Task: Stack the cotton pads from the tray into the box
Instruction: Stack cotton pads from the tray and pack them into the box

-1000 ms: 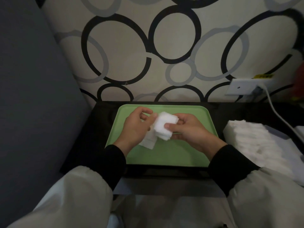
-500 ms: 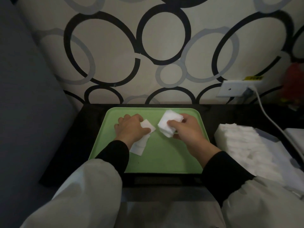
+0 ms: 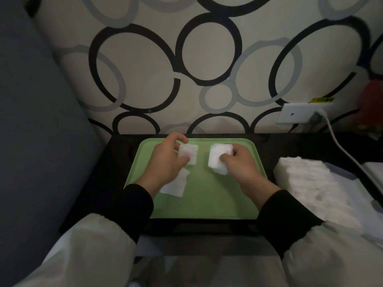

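Observation:
A green tray (image 3: 209,201) lies on a dark table in front of me. My left hand (image 3: 165,160) pinches a small white cotton pad (image 3: 188,153) over the tray's far left part. Under that wrist a flat white pad (image 3: 175,185) rests on the tray. My right hand (image 3: 241,162) grips a thick stack of white cotton pads (image 3: 218,160) over the far right part of the tray. To the right of the tray a long row of packed white pads (image 3: 306,181) fills the box (image 3: 339,172).
A patterned wall rises right behind the table. A white wall socket (image 3: 298,116) with a white cable (image 3: 339,148) hangs at the right, the cable running down past the box. A grey padded surface (image 3: 37,129) stands at the left. My grey sleeves fill the foreground.
My hands have drawn apart. The left hand went down to the tray and now holds a pad lifted from it; the right hand keeps its stack.

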Motion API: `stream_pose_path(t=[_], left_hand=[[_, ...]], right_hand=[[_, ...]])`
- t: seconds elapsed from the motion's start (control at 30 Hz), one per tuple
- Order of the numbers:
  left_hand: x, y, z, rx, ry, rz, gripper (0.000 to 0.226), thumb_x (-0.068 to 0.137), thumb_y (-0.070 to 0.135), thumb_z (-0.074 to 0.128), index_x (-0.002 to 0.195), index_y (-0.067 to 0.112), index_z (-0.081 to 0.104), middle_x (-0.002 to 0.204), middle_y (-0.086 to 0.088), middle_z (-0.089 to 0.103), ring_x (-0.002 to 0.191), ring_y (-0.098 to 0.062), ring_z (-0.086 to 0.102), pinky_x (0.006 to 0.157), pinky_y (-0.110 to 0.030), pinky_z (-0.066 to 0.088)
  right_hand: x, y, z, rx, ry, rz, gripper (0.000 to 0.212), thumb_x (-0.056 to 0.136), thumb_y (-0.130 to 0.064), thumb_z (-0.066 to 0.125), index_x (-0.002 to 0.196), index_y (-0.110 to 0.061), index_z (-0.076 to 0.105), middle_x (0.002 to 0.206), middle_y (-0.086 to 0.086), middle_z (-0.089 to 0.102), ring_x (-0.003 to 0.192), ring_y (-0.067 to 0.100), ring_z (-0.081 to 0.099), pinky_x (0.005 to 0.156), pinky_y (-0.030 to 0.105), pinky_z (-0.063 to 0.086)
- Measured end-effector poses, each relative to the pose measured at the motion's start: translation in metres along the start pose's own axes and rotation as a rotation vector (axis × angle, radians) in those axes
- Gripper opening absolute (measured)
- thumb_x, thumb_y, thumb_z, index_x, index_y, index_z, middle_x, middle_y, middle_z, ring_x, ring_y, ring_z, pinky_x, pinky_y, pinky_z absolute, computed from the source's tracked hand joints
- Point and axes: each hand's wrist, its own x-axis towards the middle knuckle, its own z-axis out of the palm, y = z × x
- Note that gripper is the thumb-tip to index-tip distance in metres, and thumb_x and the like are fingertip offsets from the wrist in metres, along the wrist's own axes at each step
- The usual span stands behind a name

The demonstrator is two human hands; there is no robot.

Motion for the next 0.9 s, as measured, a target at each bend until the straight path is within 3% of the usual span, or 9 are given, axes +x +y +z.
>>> stream_pose_path(t=[0.1, 0.23, 0.43, 0.7, 0.9], left_hand=[[-0.008, 0.000, -0.003, -0.177, -0.046, -0.039, 0.039, 0.084, 0.005, 0.075, 0.115, 0.021, 0.056, 0.098, 0.003, 0.071, 0.071, -0.004, 0.067, 0.056, -0.012, 0.047], [-0.018, 0.007, -0.002, -0.360, -0.084, -0.075, 0.028, 0.093, 0.003, 0.063, 0.118, 0.012, 0.056, 0.103, -0.002, 0.073, 0.069, -0.002, 0.064, 0.052, -0.012, 0.044], [-0.033, 0.021, -0.002, -0.490, -0.134, -0.117, 0.016, 0.095, 0.008, 0.058, 0.107, 0.015, 0.067, 0.085, 0.009, 0.072, 0.077, -0.008, 0.064, 0.064, -0.026, 0.047], [-0.052, 0.043, 0.001, -0.553, -0.142, -0.099, 0.016, 0.090, 0.007, 0.071, 0.104, 0.002, 0.066, 0.086, -0.005, 0.071, 0.066, -0.013, 0.065, 0.053, -0.018, 0.049], [-0.064, 0.061, 0.017, -0.599, -0.071, -0.112, 0.010, 0.087, 0.007, 0.073, 0.091, 0.009, 0.064, 0.078, -0.002, 0.067, 0.057, -0.006, 0.062, 0.048, -0.017, 0.046]], right_hand=[[-0.004, -0.001, 0.003, 0.015, -0.033, -0.003, 0.031, 0.086, -0.001, 0.065, 0.116, -0.012, 0.063, 0.103, 0.002, 0.068, 0.096, 0.022, 0.067, 0.089, 0.044, 0.057], [-0.009, -0.002, 0.006, 0.110, -0.102, 0.030, 0.045, 0.082, 0.001, 0.073, 0.124, -0.006, 0.059, 0.102, 0.010, 0.068, 0.092, 0.027, 0.071, 0.082, 0.049, 0.060], [-0.031, -0.012, 0.002, 0.238, -0.221, 0.035, 0.038, 0.081, -0.001, 0.077, 0.116, -0.005, 0.063, 0.109, 0.020, 0.068, 0.091, 0.031, 0.072, 0.065, 0.034, 0.060], [-0.060, -0.020, -0.013, 0.335, -0.237, 0.016, 0.032, 0.082, 0.002, 0.074, 0.112, 0.000, 0.064, 0.112, 0.020, 0.067, 0.094, 0.029, 0.071, 0.066, 0.034, 0.060], [-0.074, -0.020, -0.031, 0.448, -0.216, 0.010, 0.032, 0.083, 0.002, 0.072, 0.114, 0.001, 0.063, 0.117, 0.023, 0.066, 0.098, 0.032, 0.071, 0.072, 0.038, 0.060]])
